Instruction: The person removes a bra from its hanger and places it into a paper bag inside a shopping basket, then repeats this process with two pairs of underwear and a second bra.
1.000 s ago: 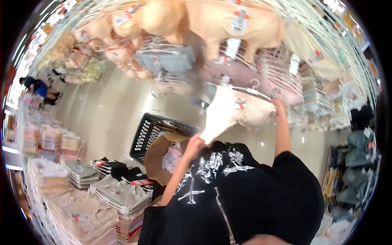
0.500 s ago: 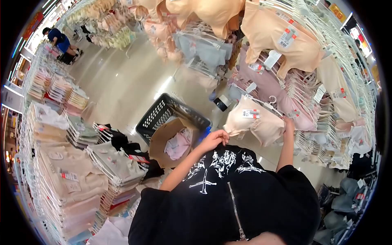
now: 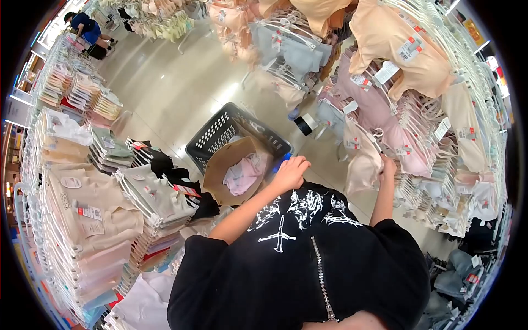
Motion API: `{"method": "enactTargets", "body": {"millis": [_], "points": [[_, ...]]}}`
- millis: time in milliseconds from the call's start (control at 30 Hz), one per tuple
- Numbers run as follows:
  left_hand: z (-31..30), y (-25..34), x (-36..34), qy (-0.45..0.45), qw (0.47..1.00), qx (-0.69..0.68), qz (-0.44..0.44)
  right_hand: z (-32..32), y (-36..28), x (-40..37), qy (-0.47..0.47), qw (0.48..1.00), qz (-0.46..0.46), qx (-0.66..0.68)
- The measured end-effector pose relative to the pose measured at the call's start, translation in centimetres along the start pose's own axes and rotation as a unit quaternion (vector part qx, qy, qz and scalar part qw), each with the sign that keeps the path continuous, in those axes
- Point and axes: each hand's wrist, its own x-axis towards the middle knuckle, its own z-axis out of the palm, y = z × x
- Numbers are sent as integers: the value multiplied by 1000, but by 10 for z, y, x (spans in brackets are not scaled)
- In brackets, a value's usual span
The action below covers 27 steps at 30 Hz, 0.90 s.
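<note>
My right hand (image 3: pixel 388 165) is closed on the side edge of a pale beige bra (image 3: pixel 363 166) on a clear hanger. The bra is turned partly edge-on, close to the rack, and a white and red tag (image 3: pixel 352 142) shows on it. In front of my chest, my left hand (image 3: pixel 292 172) is held up with its fingers loosely bent and a little apart. Nothing shows in it, and it is apart from the bra. Just left of it stands a dark grey shopping basket (image 3: pixel 215 127), with an open cardboard box (image 3: pixel 220 165) holding pink and white cloth (image 3: pixel 245 175).
A rack of hanging bras (image 3: pixel 407 49) runs along my right. Stacked garments on hangers (image 3: pixel 91 203) line my left. A person in dark blue (image 3: pixel 88 27) bends at a far rack. A black and white cylindrical object (image 3: pixel 303 125) is beyond the basket, above the pale floor (image 3: pixel 170 93).
My right hand has drawn the bra rightward toward the rack and turned it from facing me to nearly edge-on. My left hand has come away from the bra. The view has shifted slightly.
</note>
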Motion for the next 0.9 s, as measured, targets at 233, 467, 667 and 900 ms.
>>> {"method": "enactTargets", "body": {"millis": [233,467,667,900], "points": [[-7,-4,-16,-30,986,63,-152,45,13,-27,-131,988,26,-71],[-19,-1,-18,-36,975,-3,-218,153,41,-16,-193,896,-192,-351],[-25,-4,-10,-29,966,-73,-247,290,40,11,-249,838,-299,-382],[-34,-1,11,-55,930,-60,-359,417,71,70,-268,828,-327,-369]]}}
